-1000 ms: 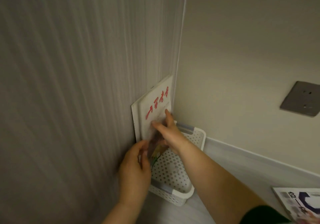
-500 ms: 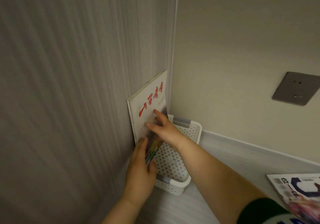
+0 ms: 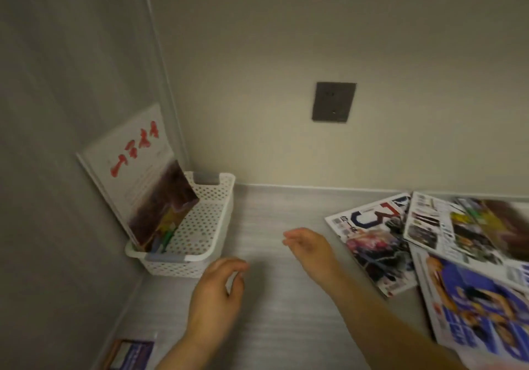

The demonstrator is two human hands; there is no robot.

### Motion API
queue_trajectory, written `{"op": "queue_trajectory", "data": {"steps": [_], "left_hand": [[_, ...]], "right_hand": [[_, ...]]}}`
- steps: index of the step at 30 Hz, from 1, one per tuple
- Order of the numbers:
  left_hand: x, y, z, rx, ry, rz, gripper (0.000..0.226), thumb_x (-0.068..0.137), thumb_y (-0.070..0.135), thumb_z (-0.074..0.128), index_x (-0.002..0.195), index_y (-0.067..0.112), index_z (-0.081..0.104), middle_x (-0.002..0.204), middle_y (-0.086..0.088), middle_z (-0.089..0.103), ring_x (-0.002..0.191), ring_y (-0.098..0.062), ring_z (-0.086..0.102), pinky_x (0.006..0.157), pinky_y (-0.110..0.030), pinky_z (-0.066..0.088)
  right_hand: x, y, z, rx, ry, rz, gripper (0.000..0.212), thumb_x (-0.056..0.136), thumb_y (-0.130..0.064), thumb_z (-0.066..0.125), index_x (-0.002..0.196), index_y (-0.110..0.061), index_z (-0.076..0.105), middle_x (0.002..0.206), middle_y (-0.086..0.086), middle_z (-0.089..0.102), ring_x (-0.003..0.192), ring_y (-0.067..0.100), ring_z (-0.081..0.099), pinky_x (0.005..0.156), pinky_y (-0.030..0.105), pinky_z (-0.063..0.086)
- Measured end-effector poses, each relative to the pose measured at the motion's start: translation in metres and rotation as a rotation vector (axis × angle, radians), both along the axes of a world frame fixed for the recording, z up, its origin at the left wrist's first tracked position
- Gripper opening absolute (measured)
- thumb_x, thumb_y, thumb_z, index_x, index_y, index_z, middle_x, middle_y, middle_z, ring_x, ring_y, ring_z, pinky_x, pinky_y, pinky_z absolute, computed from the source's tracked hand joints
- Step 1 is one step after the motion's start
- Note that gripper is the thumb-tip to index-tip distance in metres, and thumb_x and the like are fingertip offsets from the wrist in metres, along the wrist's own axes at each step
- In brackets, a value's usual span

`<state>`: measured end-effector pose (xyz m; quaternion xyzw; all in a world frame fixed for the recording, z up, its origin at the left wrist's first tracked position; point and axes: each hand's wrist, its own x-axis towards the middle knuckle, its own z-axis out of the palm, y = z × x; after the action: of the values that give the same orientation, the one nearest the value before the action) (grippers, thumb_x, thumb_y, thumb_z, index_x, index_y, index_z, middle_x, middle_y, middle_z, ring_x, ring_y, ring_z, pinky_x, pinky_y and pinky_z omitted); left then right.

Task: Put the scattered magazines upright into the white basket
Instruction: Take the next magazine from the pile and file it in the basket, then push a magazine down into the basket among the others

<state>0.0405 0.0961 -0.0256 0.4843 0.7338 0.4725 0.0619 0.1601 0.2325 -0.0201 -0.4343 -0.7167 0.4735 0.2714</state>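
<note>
The white perforated basket [image 3: 213, 198] sits in the left corner of the grey surface. A white magazine with red lettering [image 3: 128, 157] stands upright in it, leaning on the left wall, with a smaller dark magazine [image 3: 163, 206] in front of it. My left hand [image 3: 217, 292] hovers empty, fingers loosely curled, just right of the basket's near end. My right hand [image 3: 312, 249] is open and empty over the surface, between the basket and three scattered magazines: one with a big blue letter [image 3: 372, 235], a photo-covered one [image 3: 463, 226], a blue one [image 3: 472, 304].
A dark wall socket [image 3: 333, 102] is on the back wall. A small blue booklet [image 3: 128, 355] lies at the bottom left edge. Walls close the left and back sides; bare grey surface [image 3: 274, 215] lies between basket and magazines.
Both hands let go of the magazines in the basket and drew back to the right. The view swung right and down, bringing the scattered magazines into sight.
</note>
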Motion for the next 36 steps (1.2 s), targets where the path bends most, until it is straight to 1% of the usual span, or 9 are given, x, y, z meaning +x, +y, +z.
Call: {"op": "queue_trajectory", "data": {"steps": [2,5,9,14,18,22,25,31,36], "left_hand": [[0.024,0.004,-0.014,-0.081,-0.044,-0.047,0.023,0.072,-0.015,0.057,0.077,0.004,0.068,0.085,-0.01,0.067,0.081,-0.008,0.053,0.07,-0.004,0.036],[0.063,0.014,-0.03,-0.223,-0.055,-0.113,0.019,0.075,-0.01,0.056,0.082,0.003,0.068,0.091,-0.014,0.069,0.077,-0.008,0.056,0.07,-0.012,0.035],[0.113,0.032,-0.041,-0.313,-0.032,-0.219,0.02,0.078,-0.003,0.055,0.091,0.006,0.068,0.1,-0.012,0.069,0.092,-0.018,0.061,0.074,-0.012,0.034],[0.163,0.054,-0.043,-0.353,-0.007,-0.256,0.023,0.079,0.0,0.055,0.095,0.009,0.067,0.108,-0.01,0.067,0.101,-0.02,0.06,0.081,-0.018,0.038],[0.195,0.07,-0.046,-0.34,0.163,-0.367,0.041,0.083,0.019,0.057,0.124,0.015,0.05,0.137,-0.008,0.048,0.126,-0.019,0.043,0.1,-0.015,0.022],[0.218,0.08,-0.06,-0.525,0.352,-0.363,0.064,0.089,0.051,0.034,0.139,0.031,-0.001,0.155,0.001,-0.001,0.142,-0.015,-0.002,0.115,-0.031,-0.001],[0.216,0.077,-0.074,-0.691,0.428,-0.304,0.063,0.088,0.057,0.021,0.139,0.031,-0.006,0.154,0.001,-0.01,0.141,-0.015,-0.012,0.114,-0.034,-0.009],[0.213,0.079,-0.085,-0.718,0.469,-0.263,0.065,0.085,0.062,0.015,0.131,0.029,-0.017,0.139,0.009,-0.025,0.13,-0.007,-0.024,0.111,-0.033,-0.014],[0.213,0.08,-0.085,-0.726,0.443,-0.251,0.064,0.084,0.063,0.015,0.126,0.031,-0.021,0.135,0.009,-0.028,0.126,-0.008,-0.027,0.11,-0.032,-0.015]], "right_hand": [[0.055,0.002,-0.02,0.012,-0.117,-0.097,0.015,0.087,-0.012,0.055,0.095,-0.005,0.066,0.093,0.009,0.064,0.081,0.017,0.056,0.058,0.005,0.037],[0.126,0.005,-0.037,0.021,-0.269,-0.267,0.017,0.088,-0.012,0.052,0.097,-0.006,0.066,0.104,0.015,0.066,0.089,0.026,0.06,0.072,0.02,0.038],[0.205,0.019,-0.041,0.118,-0.459,-0.377,0.027,0.088,-0.012,0.05,0.112,-0.011,0.062,0.118,0.015,0.061,0.104,0.031,0.058,0.091,0.038,0.046],[0.288,0.046,-0.05,0.208,-0.796,-0.498,0.038,0.089,-0.027,0.049,0.126,-0.016,0.048,0.136,0.009,0.047,0.128,0.027,0.038,0.109,0.038,0.028],[0.336,0.068,-0.054,0.246,-0.909,-0.457,0.054,0.089,-0.034,0.048,0.138,-0.018,0.03,0.148,0.008,0.031,0.137,0.027,0.024,0.115,0.041,0.018],[0.355,0.095,-0.046,0.305,-1.085,-0.27,0.055,0.092,-0.031,0.043,0.141,-0.02,0.02,0.152,0.005,0.02,0.141,0.025,0.015,0.116,0.041,0.013],[0.357,0.114,-0.042,0.365,-1.14,-0.156,0.051,0.094,-0.027,0.039,0.141,-0.019,0.02,0.153,0.005,0.019,0.142,0.023,0.014,0.117,0.04,0.013],[0.327,0.145,-0.037,0.54,-1.178,0.088,0.056,0.09,-0.018,0.047,0.14,-0.016,0.021,0.153,0.007,0.016,0.142,0.024,0.01,0.117,0.038,0.008],[0.293,0.158,-0.04,0.447,-1.223,0.126,0.043,0.092,-0.011,0.04,0.134,-0.009,0.031,0.143,0.013,0.034,0.131,0.028,0.034,0.105,0.039,0.034]]}}
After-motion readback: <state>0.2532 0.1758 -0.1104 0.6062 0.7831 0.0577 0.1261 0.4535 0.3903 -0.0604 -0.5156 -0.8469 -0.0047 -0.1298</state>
